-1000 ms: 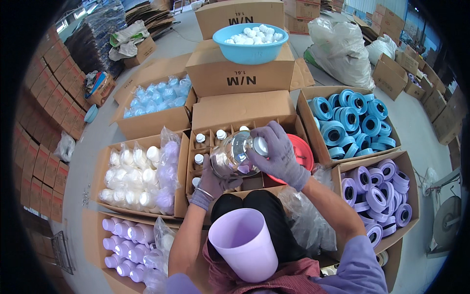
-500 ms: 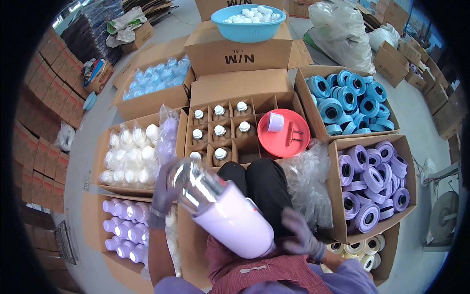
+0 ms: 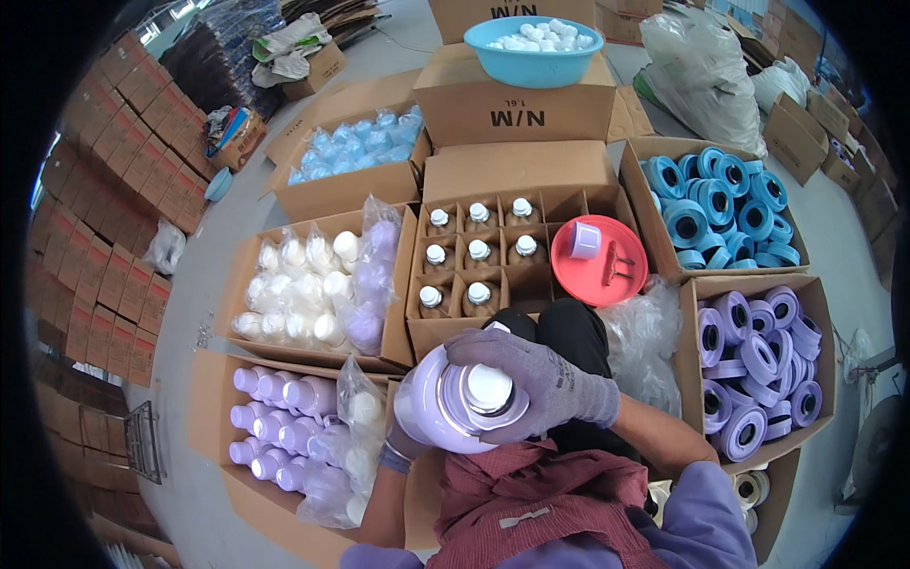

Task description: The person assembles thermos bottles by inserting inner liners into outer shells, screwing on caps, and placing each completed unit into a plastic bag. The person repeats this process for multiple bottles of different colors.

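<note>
Upright over my lap stands a lavender vacuum flask [image 3: 428, 403], its neck facing up with a shiny ring around a round white stopper [image 3: 489, 387]. My right hand [image 3: 555, 379], in a grey-purple glove, is closed around the flask's upper part, with its fingers across the far side of the neck. My left hand [image 3: 402, 444] supports the flask low on its left side; most of its fingers are hidden behind the body. Just beyond, a divided carton [image 3: 455, 330] holds several bottle-like pieces with white tops. A red round tray [image 3: 597, 292] carries a lavender cup [image 3: 585, 241] and a dark-handled tool [image 3: 618, 264].
Left are cartons of lavender cups [image 3: 299, 394], bagged white pieces [image 3: 327, 284] and bagged blue pieces [image 3: 360, 142]. Right are cartons of blue rings [image 3: 716, 204] and lavender rings [image 3: 758, 370]. A blue basin [image 3: 534, 68] of white stoppers stands behind; plastic bags [image 3: 645, 332] lie near my knee.
The flask has turned from lying tilted, silver liner showing, to upright with its neck up. My right hand has come onto it from the right. The view has shifted left.
</note>
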### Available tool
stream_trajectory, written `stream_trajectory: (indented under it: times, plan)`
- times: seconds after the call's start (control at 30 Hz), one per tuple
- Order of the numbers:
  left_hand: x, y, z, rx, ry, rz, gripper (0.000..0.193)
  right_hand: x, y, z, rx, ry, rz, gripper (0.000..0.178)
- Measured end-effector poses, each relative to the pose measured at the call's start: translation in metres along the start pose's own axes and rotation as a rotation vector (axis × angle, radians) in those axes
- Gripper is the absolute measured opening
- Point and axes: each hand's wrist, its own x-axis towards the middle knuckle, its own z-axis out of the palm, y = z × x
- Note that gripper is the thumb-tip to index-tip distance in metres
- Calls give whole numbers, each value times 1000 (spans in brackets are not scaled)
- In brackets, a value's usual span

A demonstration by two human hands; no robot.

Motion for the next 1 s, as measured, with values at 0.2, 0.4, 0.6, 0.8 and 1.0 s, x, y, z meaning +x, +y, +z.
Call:
stream_trajectory:
  times: [0.2,0.4,0.6,0.8,1.0]
  plan:
    - [49,42,-2,-180,1,25,67,15,-4,-7,-118,156,150,81]
    - [14,9,40,-527,271,-282,57,36,-24,-4,-146,313,214,71]
    - [-5,-7,27,-409,212,-373,47,11,-16,-1,-125,333,32,79]
    - [45,-22,-58,-9,-5,-341,40,-81,13,23,136,507,219,96]
    - [145,6,-42,444,-585,-170,35,-194,-9,48,-14,143,410,70]
